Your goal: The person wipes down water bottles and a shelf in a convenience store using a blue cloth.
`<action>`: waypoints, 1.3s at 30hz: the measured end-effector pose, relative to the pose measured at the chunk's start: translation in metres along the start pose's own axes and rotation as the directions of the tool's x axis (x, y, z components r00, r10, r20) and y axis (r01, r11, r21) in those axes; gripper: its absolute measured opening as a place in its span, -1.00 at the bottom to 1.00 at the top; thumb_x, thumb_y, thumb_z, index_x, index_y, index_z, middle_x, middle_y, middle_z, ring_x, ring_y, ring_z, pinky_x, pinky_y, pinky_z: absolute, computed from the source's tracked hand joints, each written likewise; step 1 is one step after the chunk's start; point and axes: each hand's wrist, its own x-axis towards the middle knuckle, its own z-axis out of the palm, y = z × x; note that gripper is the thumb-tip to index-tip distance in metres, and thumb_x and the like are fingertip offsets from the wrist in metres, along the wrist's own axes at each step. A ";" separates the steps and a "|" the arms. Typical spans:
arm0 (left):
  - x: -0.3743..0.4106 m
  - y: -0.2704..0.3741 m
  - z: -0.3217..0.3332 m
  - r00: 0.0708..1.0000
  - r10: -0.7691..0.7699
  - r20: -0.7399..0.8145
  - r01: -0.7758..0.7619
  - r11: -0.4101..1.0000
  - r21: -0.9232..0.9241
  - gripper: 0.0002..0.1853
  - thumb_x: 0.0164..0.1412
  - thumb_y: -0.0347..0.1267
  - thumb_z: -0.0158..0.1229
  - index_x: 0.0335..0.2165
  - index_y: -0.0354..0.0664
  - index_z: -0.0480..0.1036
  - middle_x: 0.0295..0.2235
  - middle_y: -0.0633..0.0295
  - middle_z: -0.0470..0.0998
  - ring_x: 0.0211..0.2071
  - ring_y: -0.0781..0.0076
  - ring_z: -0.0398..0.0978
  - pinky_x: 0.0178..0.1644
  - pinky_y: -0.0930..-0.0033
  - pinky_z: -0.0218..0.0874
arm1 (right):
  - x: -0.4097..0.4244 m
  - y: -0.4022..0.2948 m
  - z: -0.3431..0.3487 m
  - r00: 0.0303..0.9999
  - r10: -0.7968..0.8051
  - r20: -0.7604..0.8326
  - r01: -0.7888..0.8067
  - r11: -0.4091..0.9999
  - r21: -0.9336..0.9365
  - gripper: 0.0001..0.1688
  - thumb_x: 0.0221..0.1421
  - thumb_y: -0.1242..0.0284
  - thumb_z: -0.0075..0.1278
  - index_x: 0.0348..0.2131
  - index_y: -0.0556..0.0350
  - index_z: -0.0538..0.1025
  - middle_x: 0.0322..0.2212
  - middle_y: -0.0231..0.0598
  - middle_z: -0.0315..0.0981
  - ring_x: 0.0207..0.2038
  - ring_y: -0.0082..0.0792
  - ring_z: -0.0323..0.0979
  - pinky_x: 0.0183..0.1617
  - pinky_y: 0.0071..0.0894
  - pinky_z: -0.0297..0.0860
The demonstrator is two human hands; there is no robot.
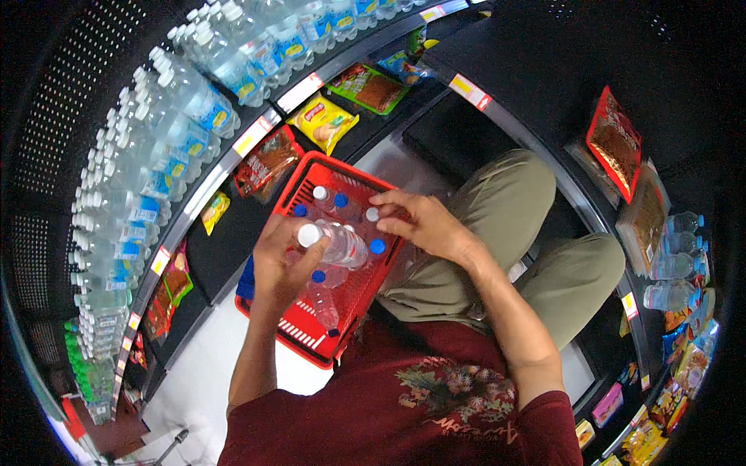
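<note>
A red plastic shopping basket (317, 353) stands before me with several clear bottles in it, some with blue caps and some with white. My left hand (285, 250) grips a clear plastic bottle with a white cap (344, 247) near its neck, above the basket. At the basket's right side, my right hand (417, 221) has its thumb and fingers apart beside a white bottle cap (372, 214); whether they touch it I cannot tell. A blue-capped bottle (377, 247) lies just below those fingers.
Rows of water bottles (175, 134) fill the curved shelf at the left. Below its edge lie a yellow snack bag (323, 123) and red snack packets (268, 163). More packets (615, 145) and bottles (676, 265) stand on the right shelf. My bent knees are right of the basket.
</note>
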 end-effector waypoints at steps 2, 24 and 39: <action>0.024 0.015 -0.011 0.997 -0.054 0.054 0.057 0.997 -0.055 -0.77 -0.01 -0.41 0.36 -0.37 -0.28 0.49 -0.46 0.20 0.43 -0.45 0.41 0.41 -0.35 0.43 0.24 | -0.001 -0.007 -0.002 0.994 -0.111 -0.021 0.108 0.989 -0.098 -0.36 0.06 0.37 0.20 0.10 0.09 0.36 -0.17 -0.04 0.53 -0.08 -0.15 0.51 -0.01 -0.22 0.41; 0.240 0.197 0.067 0.869 0.495 0.018 -0.413 0.743 -0.527 -0.38 -0.02 -0.41 0.38 0.05 -0.24 0.37 -0.16 0.18 0.48 -0.20 0.45 0.46 -0.20 0.51 0.33 | -0.026 -0.089 -0.151 0.624 -0.361 -0.693 0.007 0.889 -0.457 -0.22 -0.16 0.21 0.32 -0.02 0.21 0.37 -0.18 0.06 0.47 -0.12 0.07 0.45 -0.05 -0.04 0.39; 0.316 0.184 0.306 0.855 0.272 0.442 0.097 0.753 -0.650 -0.38 -0.03 -0.38 0.38 0.00 -0.25 0.30 -0.16 0.10 0.55 -0.19 0.36 0.54 -0.08 0.33 0.36 | -0.032 -0.016 -0.292 0.589 -0.099 -0.802 -0.416 0.814 -0.406 -0.40 0.01 0.39 0.17 -0.01 0.32 0.33 -0.21 0.19 0.49 -0.11 0.08 0.47 -0.05 -0.05 0.40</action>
